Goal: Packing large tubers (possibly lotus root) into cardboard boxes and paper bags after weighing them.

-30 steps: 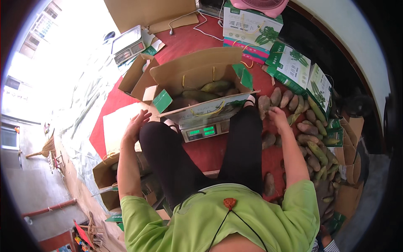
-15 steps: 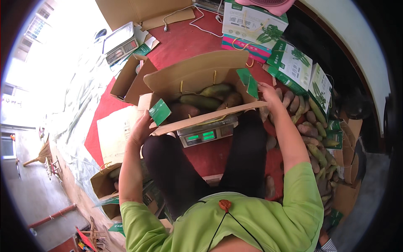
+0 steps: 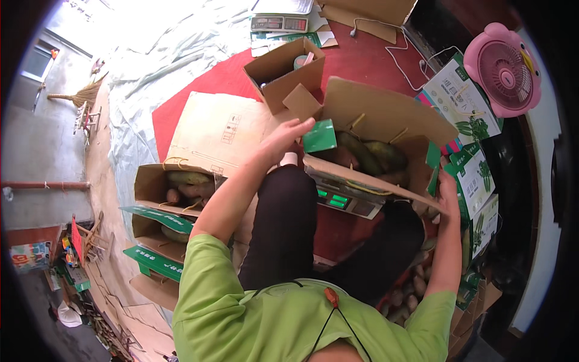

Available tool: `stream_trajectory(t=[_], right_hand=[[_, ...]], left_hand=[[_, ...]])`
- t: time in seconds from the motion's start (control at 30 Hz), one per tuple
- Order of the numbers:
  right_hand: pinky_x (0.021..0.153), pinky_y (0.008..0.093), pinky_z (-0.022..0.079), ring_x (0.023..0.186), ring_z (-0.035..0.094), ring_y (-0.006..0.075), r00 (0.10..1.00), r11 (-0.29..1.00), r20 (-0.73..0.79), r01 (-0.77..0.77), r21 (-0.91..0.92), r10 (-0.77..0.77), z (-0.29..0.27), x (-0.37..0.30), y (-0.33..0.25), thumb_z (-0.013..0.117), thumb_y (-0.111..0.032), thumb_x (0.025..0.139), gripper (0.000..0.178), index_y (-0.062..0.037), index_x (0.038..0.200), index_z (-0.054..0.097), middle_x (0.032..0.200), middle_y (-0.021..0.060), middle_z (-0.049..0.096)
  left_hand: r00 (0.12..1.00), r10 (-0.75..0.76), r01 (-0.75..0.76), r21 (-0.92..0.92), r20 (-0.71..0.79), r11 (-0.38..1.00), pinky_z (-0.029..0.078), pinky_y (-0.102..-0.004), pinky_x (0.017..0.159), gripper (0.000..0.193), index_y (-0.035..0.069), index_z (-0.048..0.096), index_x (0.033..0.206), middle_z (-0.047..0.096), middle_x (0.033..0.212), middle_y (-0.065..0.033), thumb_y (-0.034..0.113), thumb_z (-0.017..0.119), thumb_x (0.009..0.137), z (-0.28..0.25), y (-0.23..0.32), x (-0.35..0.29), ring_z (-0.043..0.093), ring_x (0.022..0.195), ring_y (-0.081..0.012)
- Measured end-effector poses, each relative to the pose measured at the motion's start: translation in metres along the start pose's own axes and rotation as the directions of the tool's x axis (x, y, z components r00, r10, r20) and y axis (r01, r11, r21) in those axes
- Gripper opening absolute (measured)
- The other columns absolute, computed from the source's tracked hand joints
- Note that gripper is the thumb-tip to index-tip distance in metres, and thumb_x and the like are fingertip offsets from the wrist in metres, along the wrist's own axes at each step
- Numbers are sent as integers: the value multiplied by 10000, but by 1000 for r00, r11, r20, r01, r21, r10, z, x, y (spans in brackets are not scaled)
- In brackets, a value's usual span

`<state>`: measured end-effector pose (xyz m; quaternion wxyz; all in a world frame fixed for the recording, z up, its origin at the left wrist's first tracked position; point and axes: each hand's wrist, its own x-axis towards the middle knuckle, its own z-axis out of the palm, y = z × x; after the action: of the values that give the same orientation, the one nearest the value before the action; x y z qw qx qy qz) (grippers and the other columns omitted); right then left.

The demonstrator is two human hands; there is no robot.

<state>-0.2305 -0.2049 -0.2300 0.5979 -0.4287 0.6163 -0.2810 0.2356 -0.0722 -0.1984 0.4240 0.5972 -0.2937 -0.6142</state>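
In front of my knees an open cardboard box (image 3: 368, 173) rests on a digital scale (image 3: 350, 202) with a lit green display. Long green and reddish-brown root vegetables (image 3: 379, 155) lie inside it. My left hand (image 3: 286, 137) is at the box's left end, fingers stretched out and fingertips beside the small green flap (image 3: 319, 136). Along the right end, next to the other green flap (image 3: 433, 161), my right hand (image 3: 447, 187) grips the box's edge. Its fingers are partly hidden by the cardboard.
Filled boxes (image 3: 192, 188) stand at my left beside a flat cardboard sheet (image 3: 211, 130). Ahead are a smaller open box (image 3: 286, 69) and a second scale (image 3: 280, 23). At right, more root vegetables (image 3: 413, 288) lie near printed cartons (image 3: 473, 172) and a pink fan (image 3: 503, 69).
The view has turned left, so the box and scale appear farther right. My left hand's fingers are now straighter beside the left flap. My right hand stays at the right end.
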Motion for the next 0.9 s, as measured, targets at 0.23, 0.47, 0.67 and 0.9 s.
stream_trajectory(t=[0.23,0.47,0.67,0.9], right_hand=[[688,316,488,770,584,163,991,997,120,59,47,-64,62,-3,-49,434,-98,910,254,18,1066,597,876,64,602],[786,324,507,856,609,168,964,999,266,26,-36,-16,197,-37,-108,429,-102,923,344,8,1234,525,944,56,623],[864,390,495,997,599,215,861,1000,509,11,-2,-8,342,-40,-96,418,11,841,406,20,1235,514,1120,108,604],[704,342,513,830,643,224,737,976,639,-159,-150,219,473,-19,-18,424,83,762,428,-21,1163,534,1003,105,634]], left_hand=[[995,27,-38,-125,-92,991,385,-352,891,667,62,526,1235,556,1186,-68,605,533,847,-67,7,-10,514,1055,-185],[933,-24,-75,-262,-358,962,479,-341,724,723,97,505,1255,562,1142,-113,658,558,803,-162,43,-70,546,960,-231],[868,17,-157,-242,-496,958,455,-385,742,720,78,463,1223,545,1138,-114,628,614,784,-286,46,-114,525,995,-240],[723,32,-185,-148,-690,972,362,-488,1008,958,66,140,1474,182,1508,-131,572,614,814,-381,10,-119,294,1332,-283]])
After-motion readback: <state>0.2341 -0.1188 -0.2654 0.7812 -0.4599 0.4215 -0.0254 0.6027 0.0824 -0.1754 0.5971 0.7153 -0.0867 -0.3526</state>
